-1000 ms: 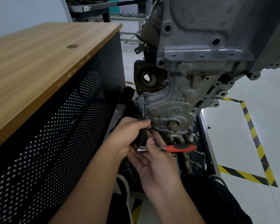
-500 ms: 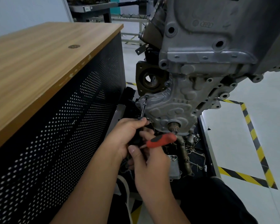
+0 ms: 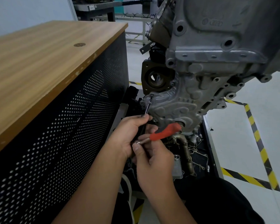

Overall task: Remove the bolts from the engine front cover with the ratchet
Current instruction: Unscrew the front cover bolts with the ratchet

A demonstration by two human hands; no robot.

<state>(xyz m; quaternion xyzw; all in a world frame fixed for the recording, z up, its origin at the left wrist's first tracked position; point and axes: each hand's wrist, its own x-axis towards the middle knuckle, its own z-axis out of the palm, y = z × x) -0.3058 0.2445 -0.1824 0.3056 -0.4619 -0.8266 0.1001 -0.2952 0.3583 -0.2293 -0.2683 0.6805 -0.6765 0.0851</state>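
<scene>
The grey cast engine front cover (image 3: 173,104) hangs at centre right, below the larger engine block. A thin extension bar (image 3: 148,105) runs from a bolt (image 3: 152,95) at the cover's upper left corner down into my left hand (image 3: 129,135), which grips its black lower part. My right hand (image 3: 153,159) holds the ratchet by its steel neck; its red handle (image 3: 166,132) points up and right toward the crank hub (image 3: 179,123). The ratchet head is hidden between my hands.
A wooden-topped cabinet (image 3: 47,62) with a black perforated side stands close on the left. Below the engine lies a black tray (image 3: 208,143) with pipes and loose parts. Yellow-black tape (image 3: 255,135) marks the floor on the right. My dark-clothed knee fills the lower right.
The red handle has swung from pointing right and level to pointing up toward the crank hub. My right hand has turned with it. My left hand has kept its grip on the extension bar.
</scene>
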